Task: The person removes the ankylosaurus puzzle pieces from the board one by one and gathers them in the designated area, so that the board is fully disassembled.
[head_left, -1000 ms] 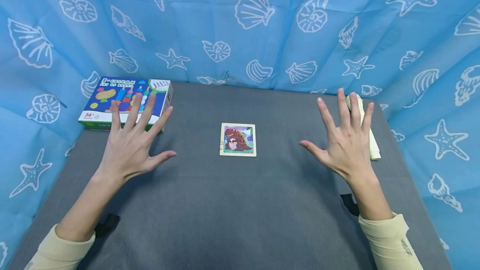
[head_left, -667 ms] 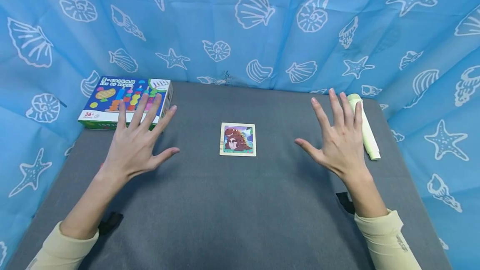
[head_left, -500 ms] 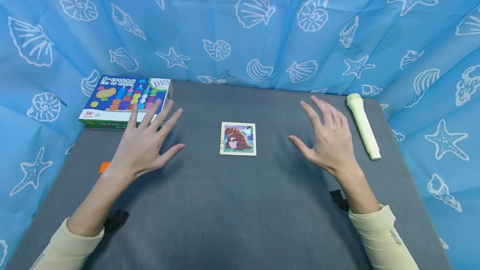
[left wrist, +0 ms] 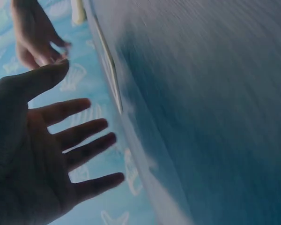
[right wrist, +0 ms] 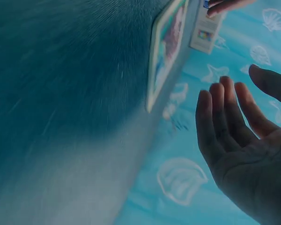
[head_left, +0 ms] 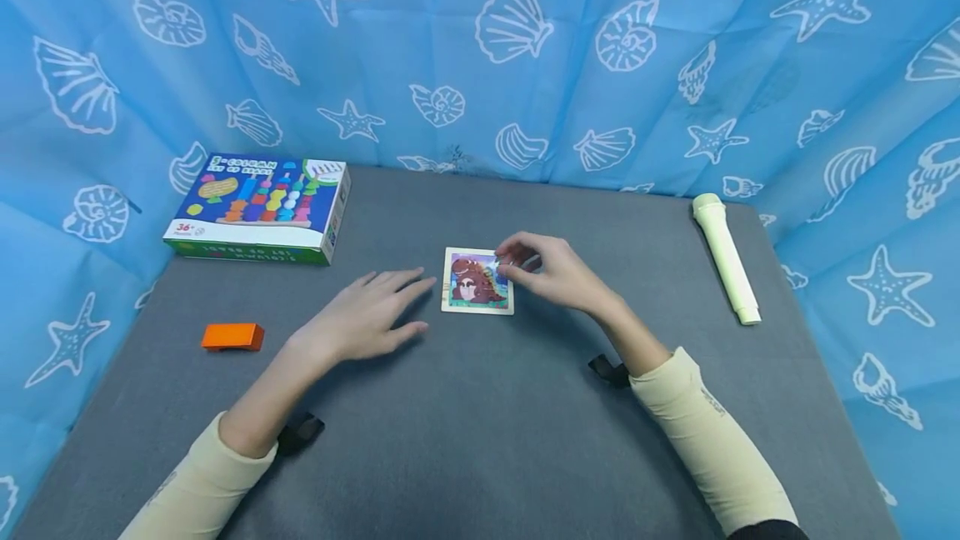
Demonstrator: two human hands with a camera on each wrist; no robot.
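Observation:
A small square picture puzzle (head_left: 474,283) with a brown dinosaur and a pale wooden frame lies flat at the middle of the table. My left hand (head_left: 360,315) hovers just left of it, fingers spread; in the left wrist view the same hand (left wrist: 47,145) holds nothing. My right hand (head_left: 558,273) is over the puzzle's right edge, thumb and fingers bent with a gap between them. Its palm is bare in the right wrist view, where the hand (right wrist: 243,140) appears beside the puzzle (right wrist: 166,49), apart from it.
A blue and white bead-set box (head_left: 255,207) lies at the back left. In front of it sits an orange arched block (head_left: 233,337). A pale yellow flashlight-shaped stick (head_left: 726,259) lies at the right. A blue shell-print curtain (head_left: 450,48) hangs around the grey table (head_left: 480,440).
Both hands have moved inward from the sides toward the puzzle and lowered. The right hand's fingers have gone from spread to bent. The orange block has come into full view.

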